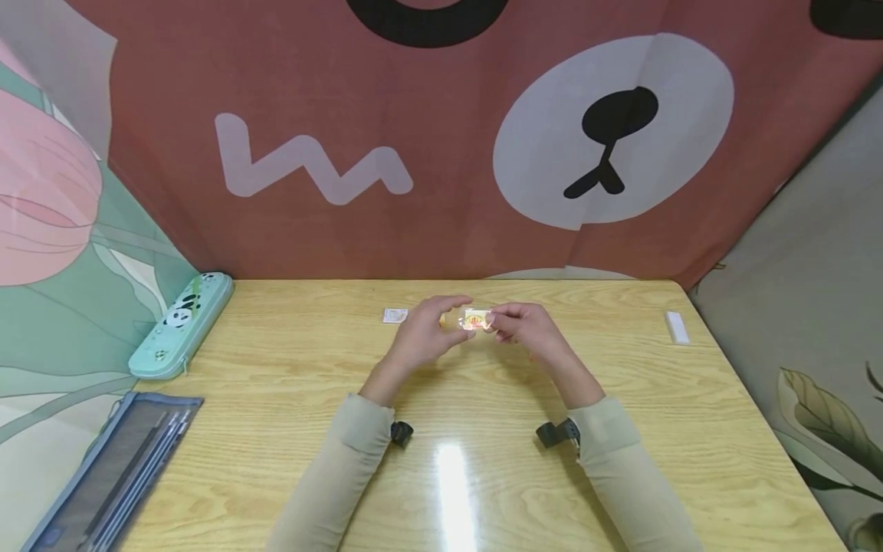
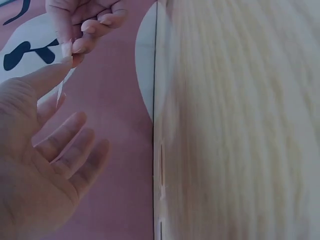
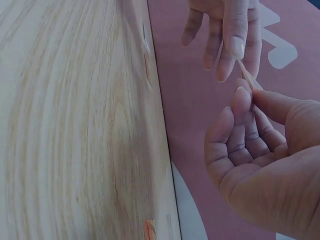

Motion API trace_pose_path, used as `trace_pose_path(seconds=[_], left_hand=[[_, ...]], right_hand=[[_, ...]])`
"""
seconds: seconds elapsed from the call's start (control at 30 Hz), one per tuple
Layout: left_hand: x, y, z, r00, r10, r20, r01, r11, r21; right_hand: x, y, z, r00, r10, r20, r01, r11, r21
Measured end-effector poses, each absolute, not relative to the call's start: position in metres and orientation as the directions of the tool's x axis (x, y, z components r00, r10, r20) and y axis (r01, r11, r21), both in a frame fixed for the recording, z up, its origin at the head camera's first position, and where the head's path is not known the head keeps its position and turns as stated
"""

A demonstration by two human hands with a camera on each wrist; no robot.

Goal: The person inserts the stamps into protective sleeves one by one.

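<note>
Above the table, my right hand (image 1: 527, 330) pinches a small card-like piece in clear film (image 1: 476, 319), printed yellow and red, between thumb and fingertips at its right end. My left hand (image 1: 429, 330) stands around the other end, thumb and forefinger spread apart in a C. The left wrist view shows the piece (image 2: 60, 92) edge-on, with the remaining left fingers (image 2: 67, 145) loosely extended. From the right wrist, the left thumb (image 3: 236, 45) overlaps the piece's tip. A small white printed card (image 1: 395, 315) lies on the table left of my left hand.
A mint panda pencil case (image 1: 181, 326) lies at the left edge, with a mesh pouch (image 1: 141, 468) of long thin sticks before it. At the right lies a small white block (image 1: 677, 327). A small orange piece (image 3: 150, 230) lies near the table's back edge, below the printed cloth (image 1: 331, 238).
</note>
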State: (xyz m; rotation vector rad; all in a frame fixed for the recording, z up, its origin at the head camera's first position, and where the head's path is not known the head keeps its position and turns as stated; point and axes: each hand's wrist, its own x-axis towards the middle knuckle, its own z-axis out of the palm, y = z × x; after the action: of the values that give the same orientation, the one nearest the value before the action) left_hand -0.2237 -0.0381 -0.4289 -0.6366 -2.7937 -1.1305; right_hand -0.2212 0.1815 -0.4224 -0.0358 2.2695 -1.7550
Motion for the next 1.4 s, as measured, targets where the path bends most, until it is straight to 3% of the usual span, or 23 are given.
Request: trace_pose_path(seconds=[0.27, 0.83, 0.97, 1.13, 1.4], left_hand=[[-0.224, -0.036, -0.431, -0.904, 0.357, 0.235, 0.422, 0.661, 0.620], [-0.237, -0.043, -0.432, -0.925, 0.345, 0.160, 0.369, 0.713, 0.596], [-0.242, -0.042, -0.435, -0.930, 0.337, 0.148, 0.360, 0.752, 0.552], [-0.246, -0.038, -0.439, -0.952, 0.290, 0.097, 0.301, 0.833, 0.465], [-0.248, -0.031, -0.442, -0.974, 0.225, 0.026, 0.214, 0.876, 0.432]], right_hand=[[-0.222, 0.184, -0.425, -0.962, -0.199, -0.189, 0.131, 0.272, -0.953], [-0.219, 0.241, -0.417, -0.959, -0.232, -0.161, 0.036, 0.464, -0.885], [-0.217, 0.255, -0.417, -0.962, -0.231, -0.147, -0.012, 0.571, -0.821], [-0.215, 0.265, -0.423, -0.959, -0.247, -0.136, -0.097, 0.744, -0.661], [-0.210, 0.270, -0.427, -0.937, -0.284, -0.205, -0.121, 0.812, -0.571]])
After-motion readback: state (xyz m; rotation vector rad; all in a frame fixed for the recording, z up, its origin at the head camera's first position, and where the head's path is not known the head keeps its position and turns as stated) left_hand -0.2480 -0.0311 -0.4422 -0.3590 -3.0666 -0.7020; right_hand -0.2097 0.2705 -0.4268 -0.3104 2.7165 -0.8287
